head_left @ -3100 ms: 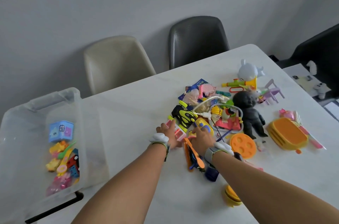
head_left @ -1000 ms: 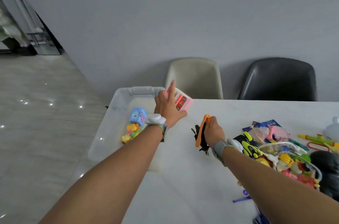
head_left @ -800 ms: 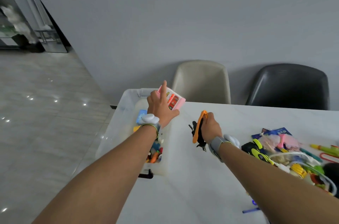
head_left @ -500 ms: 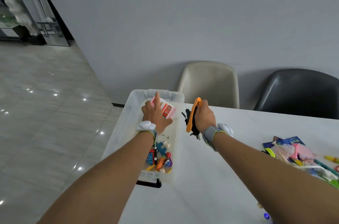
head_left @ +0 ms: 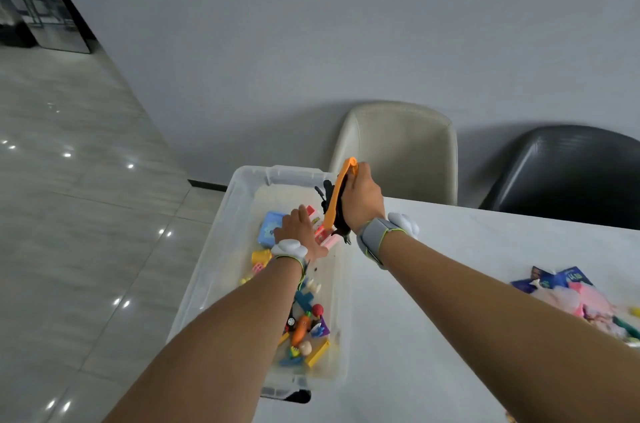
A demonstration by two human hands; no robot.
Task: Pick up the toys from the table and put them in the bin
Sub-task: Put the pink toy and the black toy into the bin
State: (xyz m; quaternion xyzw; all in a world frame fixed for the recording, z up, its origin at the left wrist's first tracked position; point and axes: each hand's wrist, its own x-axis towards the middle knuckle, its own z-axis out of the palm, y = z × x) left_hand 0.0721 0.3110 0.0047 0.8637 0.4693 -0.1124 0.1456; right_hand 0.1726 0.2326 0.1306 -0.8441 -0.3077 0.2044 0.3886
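Over the clear bin (head_left: 221, 249) at the left end of the white table (head_left: 450, 284), both hands are at work. The left hand (head_left: 298, 232) is down inside the bin, its fingers curled round a pink box (head_left: 323, 232) with red and white markings, which sits low between the bin's walls, just right of a blue cube (head_left: 272, 228). The right hand (head_left: 360, 204) is higher, above the bin's right rim near the far end, with its fingers closed round an orange strip (head_left: 337, 195) that stands nearly upright and a black figure (head_left: 329, 194) pressed against it; black legs poke out below the hand. Each wrist wears a band with a white tracker on it. On the bin's floor lie more toys: a yellow piece (head_left: 260, 256) near the left wrist and, at the near end, a heap (head_left: 304, 332) with a carrot, a red ball, blue parts and a yellow bar. Far right on the table, at the frame edge, lies the rest of the toy pile (head_left: 575, 298), with blue packets and pink plush showing. Behind the table stand a beige chair (head_left: 398, 149) and a black chair (head_left: 568, 176) against a grey wall.
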